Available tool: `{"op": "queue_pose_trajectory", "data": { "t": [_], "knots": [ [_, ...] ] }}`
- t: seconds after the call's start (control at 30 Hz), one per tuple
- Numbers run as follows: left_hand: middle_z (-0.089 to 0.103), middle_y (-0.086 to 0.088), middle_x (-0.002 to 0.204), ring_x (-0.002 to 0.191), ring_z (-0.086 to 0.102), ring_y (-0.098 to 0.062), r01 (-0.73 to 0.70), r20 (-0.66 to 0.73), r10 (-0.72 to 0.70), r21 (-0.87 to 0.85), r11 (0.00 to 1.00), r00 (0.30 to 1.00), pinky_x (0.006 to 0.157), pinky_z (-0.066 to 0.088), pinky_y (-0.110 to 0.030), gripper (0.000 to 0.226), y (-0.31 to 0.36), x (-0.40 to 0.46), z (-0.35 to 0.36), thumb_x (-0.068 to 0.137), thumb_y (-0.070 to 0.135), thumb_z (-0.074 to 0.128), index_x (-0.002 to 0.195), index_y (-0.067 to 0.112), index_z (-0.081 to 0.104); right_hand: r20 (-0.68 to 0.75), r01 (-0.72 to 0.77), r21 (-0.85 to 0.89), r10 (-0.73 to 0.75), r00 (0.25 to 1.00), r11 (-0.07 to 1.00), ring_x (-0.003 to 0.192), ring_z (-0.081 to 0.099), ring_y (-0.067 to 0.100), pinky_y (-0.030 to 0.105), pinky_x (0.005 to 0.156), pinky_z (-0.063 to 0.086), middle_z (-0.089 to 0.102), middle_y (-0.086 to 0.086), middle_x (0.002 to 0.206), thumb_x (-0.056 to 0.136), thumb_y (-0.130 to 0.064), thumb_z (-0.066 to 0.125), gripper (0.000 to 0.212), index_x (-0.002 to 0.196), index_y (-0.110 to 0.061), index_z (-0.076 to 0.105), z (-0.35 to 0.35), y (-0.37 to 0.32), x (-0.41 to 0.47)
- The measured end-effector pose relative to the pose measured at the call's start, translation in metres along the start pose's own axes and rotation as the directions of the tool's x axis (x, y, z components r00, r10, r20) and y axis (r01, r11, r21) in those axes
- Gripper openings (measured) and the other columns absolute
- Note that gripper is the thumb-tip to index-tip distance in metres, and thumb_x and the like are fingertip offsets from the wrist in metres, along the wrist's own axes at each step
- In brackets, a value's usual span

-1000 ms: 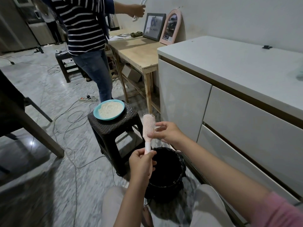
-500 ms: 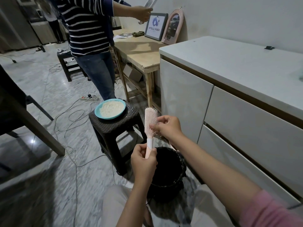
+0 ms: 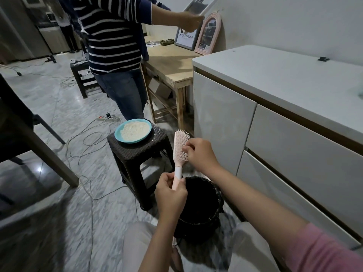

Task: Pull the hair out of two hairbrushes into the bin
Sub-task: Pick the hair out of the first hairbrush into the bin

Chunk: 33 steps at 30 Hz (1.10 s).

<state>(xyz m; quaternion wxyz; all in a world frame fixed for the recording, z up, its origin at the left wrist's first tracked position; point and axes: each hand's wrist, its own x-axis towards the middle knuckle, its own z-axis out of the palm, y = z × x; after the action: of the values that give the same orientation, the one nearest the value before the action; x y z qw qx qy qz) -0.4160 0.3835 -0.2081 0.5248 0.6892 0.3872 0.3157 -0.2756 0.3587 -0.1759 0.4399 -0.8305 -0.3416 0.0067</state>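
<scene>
I hold a pink hairbrush [image 3: 179,148] upright above a black bin [image 3: 200,209] on the floor between my knees. My left hand [image 3: 170,193] grips the brush's pink and white handle. My right hand [image 3: 200,154] is at the bristle side, with fingertips pinched among the bristles near the middle of the head. Any hair between those fingers is too fine to make out. Only one brush is in view.
A dark woven stool [image 3: 137,154] with a blue plate of rice [image 3: 133,130] stands just left of the bin. White cabinets [image 3: 275,118] run along the right. A person in a striped shirt [image 3: 110,36] stands behind the stool by a wooden table [image 3: 169,63]. Cables [image 3: 86,146] trail across the floor.
The brush has risen a little and my right fingers have slid from its edge into the bristles. The standing person has lifted a framed picture higher.
</scene>
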Motion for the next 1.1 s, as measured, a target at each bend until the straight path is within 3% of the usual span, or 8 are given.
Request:
{"op": "queue_pose_trajectory", "data": {
  "t": [0.17,0.3,0.4,0.5,0.6,0.87,1.0,1.1],
  "knots": [
    [0.065,-0.001,0.073,0.064,0.062,-0.019,0.022,0.051,-0.027,0.097,0.995,0.998,0.055,0.047,-0.028,0.019,-0.003,0.004,-0.007,0.080,0.010,0.068,0.077,0.025,0.058,0.172,0.110,-0.246,-0.069,0.983,0.963,0.082,0.060,0.035,0.027,0.064,0.035,0.065,0.021,0.086,0.086,-0.008,0.056,0.016,0.079,0.003,0.065,-0.011,0.014,0.007],
    [0.065,-0.003,0.074,0.063,0.061,-0.020,0.026,0.091,-0.035,0.100,0.995,0.995,0.053,0.047,-0.029,0.022,-0.004,0.006,-0.008,0.081,0.009,0.069,0.076,0.027,0.058,0.152,0.109,-0.230,-0.075,0.985,0.967,0.079,0.061,0.030,0.030,0.068,0.043,0.067,0.017,0.084,0.084,-0.007,0.057,0.013,0.079,0.000,0.067,-0.017,0.022,0.009],
    [0.065,-0.007,0.074,0.053,0.057,-0.018,0.063,0.099,-0.068,0.050,0.997,0.993,0.047,0.043,-0.027,0.014,-0.003,0.008,-0.006,0.082,0.008,0.069,0.081,0.020,0.061,0.040,-0.126,0.100,0.122,0.992,0.987,0.067,0.062,0.022,0.030,0.068,0.049,0.068,0.009,0.070,0.083,-0.010,0.064,0.013,0.075,-0.004,0.070,-0.017,0.025,0.009],
    [0.062,-0.011,0.070,0.043,0.051,-0.017,0.142,0.107,-0.138,-0.036,0.989,0.985,0.040,0.040,-0.025,0.009,-0.002,0.009,-0.008,0.084,0.006,0.067,0.087,0.010,0.061,0.093,-0.424,0.572,0.458,0.884,0.702,0.058,0.057,0.018,0.034,0.064,0.057,0.059,0.008,0.063,0.088,-0.004,0.059,0.021,0.068,-0.006,0.063,-0.020,0.024,0.009],
    [0.062,-0.011,0.070,0.045,0.052,-0.018,0.174,0.101,-0.167,-0.071,0.982,0.981,0.042,0.042,-0.027,0.009,-0.006,0.008,-0.015,0.085,0.005,0.067,0.090,0.008,0.060,0.120,-0.481,0.705,0.582,0.805,0.521,0.058,0.052,0.013,0.024,0.059,0.057,0.055,0.008,0.065,0.091,-0.001,0.055,0.025,0.066,-0.006,0.058,-0.029,0.025,0.012],
    [0.062,-0.009,0.073,0.050,0.055,-0.018,0.130,0.113,-0.128,-0.007,0.992,0.985,0.044,0.043,-0.027,0.013,-0.007,0.005,-0.012,0.084,0.008,0.067,0.085,0.017,0.058,-0.006,-0.350,0.502,0.408,0.913,0.791,0.075,0.064,0.016,0.035,0.084,0.055,0.067,0.005,0.080,0.082,0.002,0.063,0.012,0.089,-0.006,0.067,-0.020,0.025,0.013],
    [0.062,-0.002,0.072,0.056,0.057,-0.013,0.038,0.123,-0.048,0.089,0.995,0.991,0.046,0.044,-0.019,0.019,-0.003,0.003,-0.011,0.083,0.008,0.067,0.080,0.023,0.057,0.144,-0.237,0.345,0.198,0.970,0.908,0.104,0.059,0.013,0.029,0.098,0.046,0.059,-0.002,0.117,0.075,-0.015,0.077,0.060,0.130,-0.010,0.054,-0.020,0.017,0.014],
    [0.062,0.000,0.070,0.054,0.055,-0.010,-0.022,0.142,0.008,0.100,0.995,0.990,0.042,0.040,-0.011,0.023,-0.002,0.000,-0.012,0.082,0.005,0.068,0.078,0.025,0.057,0.113,-0.204,0.261,0.180,0.977,0.944,0.099,0.064,0.016,0.030,0.094,0.050,0.068,0.007,0.113,0.068,-0.021,0.082,0.054,0.117,-0.009,0.065,-0.021,0.016,0.019]
  ]
}}
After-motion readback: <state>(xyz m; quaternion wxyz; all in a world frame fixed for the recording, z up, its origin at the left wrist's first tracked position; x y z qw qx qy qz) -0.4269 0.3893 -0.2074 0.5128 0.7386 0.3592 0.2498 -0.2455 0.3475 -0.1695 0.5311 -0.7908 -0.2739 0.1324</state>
